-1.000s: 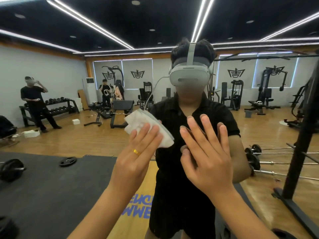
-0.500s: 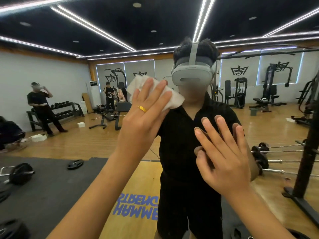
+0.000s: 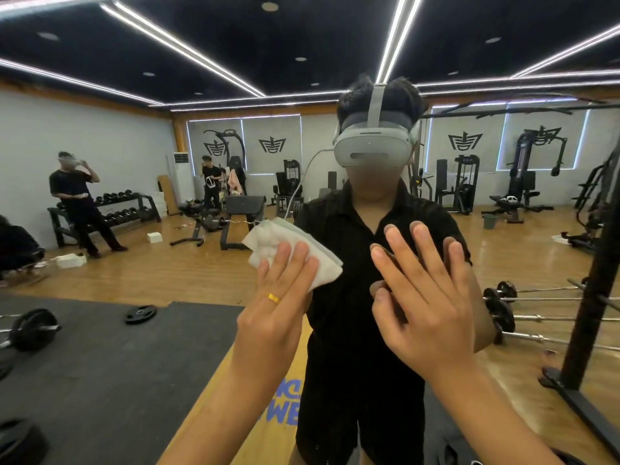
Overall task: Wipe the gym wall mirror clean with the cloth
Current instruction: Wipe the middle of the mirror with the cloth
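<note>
The wall mirror (image 3: 134,162) fills the whole view and reflects me in a black shirt and a headset. My left hand (image 3: 275,313), with a gold ring, presses a folded white cloth (image 3: 268,239) flat against the glass at chest height, fingers straight over it. My right hand (image 3: 426,307) lies open on the glass just right of the cloth, fingers spread, meeting its own reflection.
The glass reflects the gym behind me: a black rack upright (image 3: 600,263) at the right, barbells (image 3: 536,317) on the wooden floor, a weight plate (image 3: 141,313) on the dark mat, benches, machines and other people at the far wall.
My left hand swept the cloth up to face height half a second ago and has now come back down to chest height. The right hand stayed flat on the glass.
</note>
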Demonstrator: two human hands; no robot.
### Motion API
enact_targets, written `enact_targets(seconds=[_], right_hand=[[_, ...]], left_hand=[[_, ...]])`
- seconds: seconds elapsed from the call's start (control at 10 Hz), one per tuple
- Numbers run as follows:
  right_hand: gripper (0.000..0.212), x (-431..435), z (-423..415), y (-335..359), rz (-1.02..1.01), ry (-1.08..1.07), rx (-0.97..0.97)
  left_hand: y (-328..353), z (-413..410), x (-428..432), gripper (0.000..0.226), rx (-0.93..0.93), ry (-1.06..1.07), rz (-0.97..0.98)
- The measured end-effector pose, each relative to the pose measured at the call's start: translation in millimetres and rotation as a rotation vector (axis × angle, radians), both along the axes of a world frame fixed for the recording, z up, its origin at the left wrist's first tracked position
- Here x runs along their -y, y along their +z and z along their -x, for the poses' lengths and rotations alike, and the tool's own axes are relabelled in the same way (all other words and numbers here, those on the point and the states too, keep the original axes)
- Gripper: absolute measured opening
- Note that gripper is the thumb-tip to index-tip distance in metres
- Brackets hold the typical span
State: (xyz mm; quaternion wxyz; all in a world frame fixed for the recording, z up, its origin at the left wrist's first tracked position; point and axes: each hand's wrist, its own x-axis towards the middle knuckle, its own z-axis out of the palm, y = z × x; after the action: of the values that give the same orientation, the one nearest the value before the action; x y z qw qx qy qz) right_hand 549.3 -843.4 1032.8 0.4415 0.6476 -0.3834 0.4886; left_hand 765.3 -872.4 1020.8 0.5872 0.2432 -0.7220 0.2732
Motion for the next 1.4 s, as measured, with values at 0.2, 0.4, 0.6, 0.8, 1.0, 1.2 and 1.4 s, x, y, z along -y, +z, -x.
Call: enact_targets(seconds=[0.2,0.4,0.6,0.8,1.0,1.2,1.4], right_hand=[[0.046,0,1,0,0.000,0.009,-0.002],[0.047,1,0,0,0.004,0.022,-0.003],[0.044,2,0,-1,0.008,0.001,-0.012],[0.045,2,-1,-1,0.006,0.015,-0.001],[0.045,1,0,-1,-0.001,0.009,-0.012],[0.044,1,0,-1,-0.004,0.002,-0.010],[0.043,0,0,0,-0.001,0.007,-0.009]], left_hand=[[25,0,11,0.054,0.020,0.037,0.097],[93,8,19,0.033,-0.099,0.055,0.167],[159,-3,28,0.037,-0.216,0.010,0.106],[53,8,5,0.040,-0.132,0.033,0.011],[70,-1,14,0.033,-0.120,0.070,0.083],[165,-15,34,0.039,-0.309,0.009,0.097],[112,-20,22,0.042,-0.279,0.058,0.092]])
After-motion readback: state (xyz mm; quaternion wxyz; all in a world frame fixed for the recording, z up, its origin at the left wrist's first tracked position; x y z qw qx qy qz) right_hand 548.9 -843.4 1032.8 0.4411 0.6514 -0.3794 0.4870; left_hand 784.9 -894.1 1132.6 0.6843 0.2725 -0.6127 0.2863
